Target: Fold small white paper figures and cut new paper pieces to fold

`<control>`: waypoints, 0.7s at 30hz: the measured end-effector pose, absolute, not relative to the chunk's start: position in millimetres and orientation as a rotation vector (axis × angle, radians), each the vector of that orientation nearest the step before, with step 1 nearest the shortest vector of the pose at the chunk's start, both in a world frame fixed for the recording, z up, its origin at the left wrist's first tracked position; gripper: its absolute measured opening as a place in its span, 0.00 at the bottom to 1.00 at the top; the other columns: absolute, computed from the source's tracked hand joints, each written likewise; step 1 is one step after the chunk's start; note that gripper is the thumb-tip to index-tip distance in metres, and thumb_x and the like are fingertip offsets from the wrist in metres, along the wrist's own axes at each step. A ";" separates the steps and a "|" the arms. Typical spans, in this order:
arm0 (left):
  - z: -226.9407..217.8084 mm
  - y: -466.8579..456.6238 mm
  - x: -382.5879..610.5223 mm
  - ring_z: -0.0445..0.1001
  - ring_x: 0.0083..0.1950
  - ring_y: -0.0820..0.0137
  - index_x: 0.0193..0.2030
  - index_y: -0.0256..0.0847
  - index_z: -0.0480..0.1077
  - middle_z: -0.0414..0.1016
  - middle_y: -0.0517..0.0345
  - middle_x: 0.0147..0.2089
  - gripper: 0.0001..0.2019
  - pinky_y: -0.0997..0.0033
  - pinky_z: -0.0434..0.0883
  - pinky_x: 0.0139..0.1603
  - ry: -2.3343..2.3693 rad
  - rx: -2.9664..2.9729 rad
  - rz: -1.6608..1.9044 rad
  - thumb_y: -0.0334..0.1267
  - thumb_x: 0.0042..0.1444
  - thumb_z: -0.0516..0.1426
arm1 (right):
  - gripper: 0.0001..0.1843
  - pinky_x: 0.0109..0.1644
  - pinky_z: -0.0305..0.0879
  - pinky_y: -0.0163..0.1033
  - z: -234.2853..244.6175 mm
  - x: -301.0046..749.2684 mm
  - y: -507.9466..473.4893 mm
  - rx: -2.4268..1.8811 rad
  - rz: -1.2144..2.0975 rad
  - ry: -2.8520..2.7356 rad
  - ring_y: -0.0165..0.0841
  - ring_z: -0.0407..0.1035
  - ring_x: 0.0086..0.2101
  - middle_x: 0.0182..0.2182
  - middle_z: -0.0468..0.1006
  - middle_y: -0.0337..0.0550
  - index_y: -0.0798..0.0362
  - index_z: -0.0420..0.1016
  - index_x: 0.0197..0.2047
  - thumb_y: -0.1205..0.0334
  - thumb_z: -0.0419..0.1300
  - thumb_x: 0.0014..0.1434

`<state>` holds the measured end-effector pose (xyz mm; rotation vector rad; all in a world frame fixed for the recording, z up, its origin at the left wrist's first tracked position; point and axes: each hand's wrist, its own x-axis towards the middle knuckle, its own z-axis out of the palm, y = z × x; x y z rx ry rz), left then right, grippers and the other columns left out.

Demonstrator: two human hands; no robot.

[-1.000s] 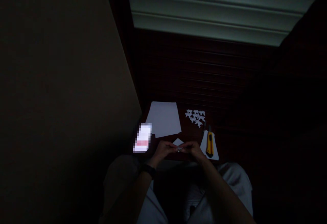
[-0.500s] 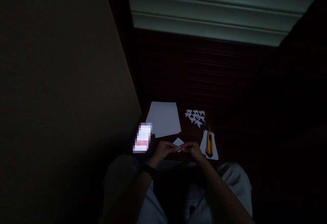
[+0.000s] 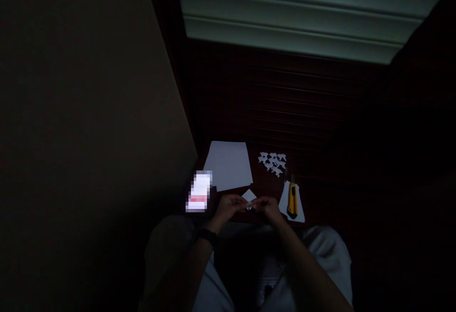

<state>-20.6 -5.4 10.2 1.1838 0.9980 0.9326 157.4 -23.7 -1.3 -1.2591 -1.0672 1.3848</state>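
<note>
In a very dark room, my left hand [image 3: 229, 207] and my right hand [image 3: 268, 208] meet over the near edge of a small dark table [image 3: 263, 184]. Both pinch a tiny white folded paper piece [image 3: 250, 204] between their fingertips. A dark watch sits on my left wrist [image 3: 207, 236]. Just beyond the fingers lies a small white paper triangle [image 3: 249, 194]. To the right of my right hand a yellow utility knife [image 3: 292, 200] rests on a white paper scrap [image 3: 298, 207].
A white sheet of paper [image 3: 230, 165] lies at the back left of the table. Several small folded white paper figures [image 3: 272, 163] are clustered at the back right. A lit phone screen [image 3: 199, 192] glows at the left edge. A wall stands at the left.
The hands have stayed together on the small paper piece, shifting only slightly; the fingers work it a little. Nothing else has moved.
</note>
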 end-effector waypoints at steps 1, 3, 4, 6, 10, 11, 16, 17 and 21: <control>11.1 -5.8 -20.3 0.73 0.26 0.69 0.29 0.33 0.72 0.75 0.54 0.26 0.14 0.72 0.71 0.27 0.994 1.151 0.942 0.41 0.37 0.65 | 0.07 0.26 0.56 0.33 -1.6 157.3 -23.6 -1.256 1.382 -1.066 0.28 0.63 0.21 0.19 0.74 0.39 0.55 0.78 0.25 0.63 0.65 0.37; 13.2 -6.7 -20.0 0.73 0.25 0.69 0.30 0.33 0.70 0.74 0.55 0.25 0.15 0.71 0.72 0.26 0.985 1.091 0.947 0.40 0.36 0.65 | 0.08 0.25 0.56 0.32 -1.5 156.6 -23.2 -1.257 1.375 -1.072 0.27 0.62 0.20 0.18 0.74 0.39 0.56 0.77 0.25 0.62 0.65 0.38; 14.2 -7.2 -20.0 0.73 0.25 0.69 0.30 0.34 0.70 0.74 0.56 0.25 0.16 0.71 0.72 0.26 0.984 1.067 0.948 0.40 0.36 0.65 | 0.08 0.24 0.56 0.32 -1.1 156.0 -23.0 -1.260 1.372 -1.076 0.27 0.62 0.20 0.18 0.74 0.39 0.56 0.77 0.25 0.62 0.66 0.38; 15.8 -7.9 -20.1 0.73 0.25 0.70 0.30 0.34 0.69 0.73 0.57 0.25 0.16 0.71 0.72 0.26 0.986 1.038 0.956 0.40 0.35 0.65 | 0.10 0.23 0.55 0.32 0.0 154.3 -22.6 -1.267 1.373 -1.073 0.27 0.62 0.19 0.19 0.74 0.40 0.56 0.76 0.25 0.60 0.66 0.37; 17.2 -8.4 -20.6 0.73 0.27 0.70 0.30 0.34 0.68 0.73 0.57 0.25 0.16 0.72 0.72 0.26 1.000 1.040 0.963 0.40 0.36 0.65 | 0.13 0.21 0.55 0.31 1.6 150.6 -22.0 -1.241 1.372 -1.015 0.26 0.61 0.18 0.18 0.73 0.38 0.55 0.73 0.26 0.59 0.68 0.35; 17.4 -8.5 -20.6 0.74 0.27 0.69 0.30 0.34 0.68 0.73 0.56 0.26 0.16 0.72 0.72 0.25 1.002 1.043 0.961 0.40 0.36 0.65 | 0.14 0.21 0.54 0.31 1.8 149.9 -21.9 -1.241 1.368 -1.008 0.26 0.60 0.17 0.18 0.72 0.37 0.55 0.72 0.26 0.59 0.68 0.35; 19.1 -9.5 -21.0 0.74 0.27 0.69 0.30 0.34 0.68 0.74 0.55 0.26 0.16 0.72 0.72 0.26 1.037 1.045 0.954 0.41 0.36 0.65 | 0.15 0.21 0.55 0.31 3.5 148.1 -22.1 -1.264 1.340 -1.015 0.26 0.60 0.18 0.17 0.69 0.34 0.54 0.69 0.26 0.59 0.68 0.34; 19.3 -9.6 -21.2 0.74 0.27 0.69 0.30 0.34 0.68 0.74 0.55 0.26 0.16 0.72 0.72 0.26 1.036 1.047 0.958 0.41 0.37 0.65 | 0.15 0.22 0.55 0.31 3.7 147.9 -22.1 -1.266 1.330 -1.015 0.26 0.59 0.18 0.17 0.68 0.34 0.54 0.68 0.25 0.60 0.67 0.34; 18.2 -9.1 -21.8 0.74 0.26 0.70 0.31 0.34 0.68 0.74 0.56 0.26 0.16 0.72 0.72 0.26 0.996 1.034 0.964 0.41 0.37 0.65 | 0.15 0.22 0.53 0.30 3.2 147.2 -21.2 -1.273 1.283 -1.038 0.24 0.56 0.18 0.17 0.64 0.32 0.53 0.64 0.23 0.61 0.67 0.34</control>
